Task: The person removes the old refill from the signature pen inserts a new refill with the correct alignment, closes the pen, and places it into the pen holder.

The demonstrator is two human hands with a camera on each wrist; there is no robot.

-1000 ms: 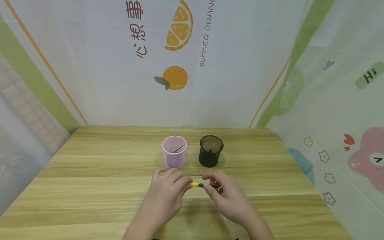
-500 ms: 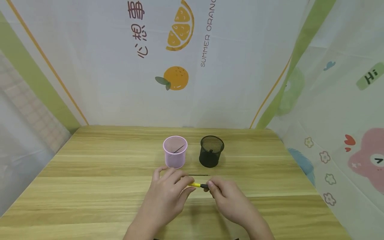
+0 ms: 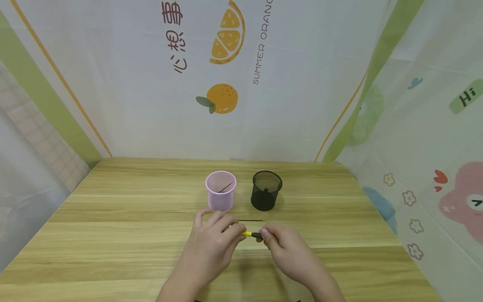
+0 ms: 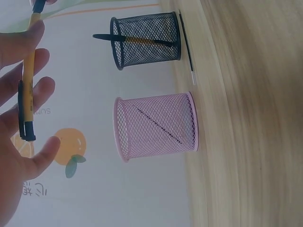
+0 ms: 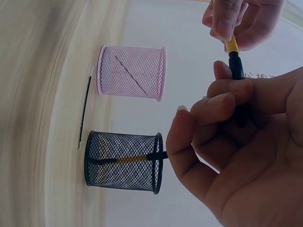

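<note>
Between both hands, a yellow pen (image 3: 246, 233) with black ends is held level above the wooden table. My left hand (image 3: 213, 241) pinches its yellow barrel between thumb and fingers; the clip end (image 4: 22, 111) shows in the left wrist view. My right hand (image 3: 288, 247) grips the black front part (image 5: 236, 64), and its tip is hidden in the fingers. Beyond the hands, a thin dark pen refill (image 3: 250, 220) lies on the table. Another refill (image 4: 158, 125) leans inside the pink mesh cup (image 3: 221, 203), while a yellow-and-black pen (image 5: 130, 160) stands in the black mesh cup (image 3: 263, 201).
The two cups stand side by side, slightly apart, just past the hands. A white printed curtain (image 3: 286, 105) hangs behind the wooden table (image 3: 113, 235), and another patterned curtain (image 3: 426, 138) runs along the right side.
My right fingers have shifted from a looser hold to a closer grip round the pen's black part. The left thumb lifted away briefly and is back against the barrel. The cups have not moved.
</note>
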